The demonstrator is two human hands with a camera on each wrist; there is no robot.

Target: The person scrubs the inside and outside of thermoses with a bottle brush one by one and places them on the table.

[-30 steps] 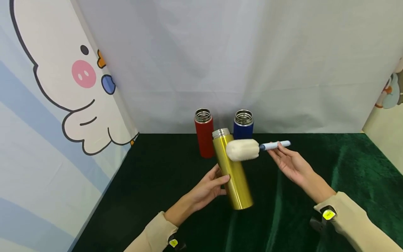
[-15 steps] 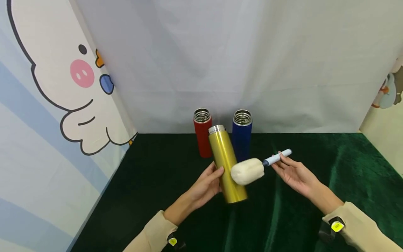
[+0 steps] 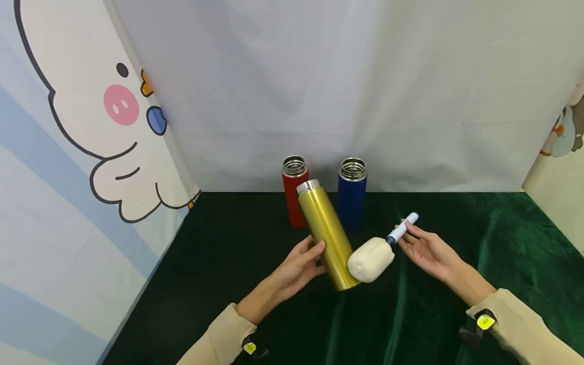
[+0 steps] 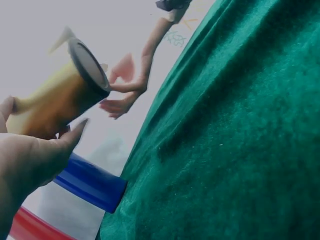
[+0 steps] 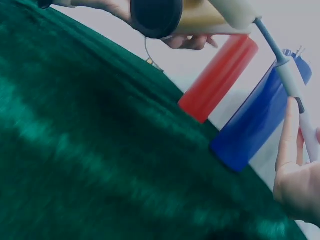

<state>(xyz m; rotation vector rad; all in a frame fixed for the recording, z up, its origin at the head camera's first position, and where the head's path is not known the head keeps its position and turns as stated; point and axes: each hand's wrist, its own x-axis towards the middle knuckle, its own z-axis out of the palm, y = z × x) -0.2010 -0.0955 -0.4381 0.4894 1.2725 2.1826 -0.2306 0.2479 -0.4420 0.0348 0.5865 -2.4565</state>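
Observation:
My left hand point(image 3: 294, 268) grips a yellow metal thermos flask point(image 3: 329, 233) around its lower half, above the table. The flask leans to the left, its silver neck uppermost. In the left wrist view its dark-rimmed base point(image 4: 89, 65) shows. My right hand point(image 3: 429, 253) pinches the pale blue handle of a bottle brush point(image 3: 371, 259) between thumb and fingers. The brush's fluffy white head points down and left, overlapping the flask's lower end in the head view; whether they touch I cannot tell. The right wrist view shows the brush's thin shaft point(image 5: 270, 41).
Behind the yellow flask stand a red flask point(image 3: 295, 203) and a blue flask point(image 3: 352, 205), both upright with uncovered mouths. Dark green velvet cloth point(image 3: 456, 228) covers the table. A pale curtain point(image 3: 410, 91) hangs at the back, and a cartoon-printed sheet point(image 3: 91, 177) at the left.
The brush has swung from nearly level to pointing down, its head moving down and right along the flask. The yellow flask has shifted slightly up and left. Both hands keep their holds.

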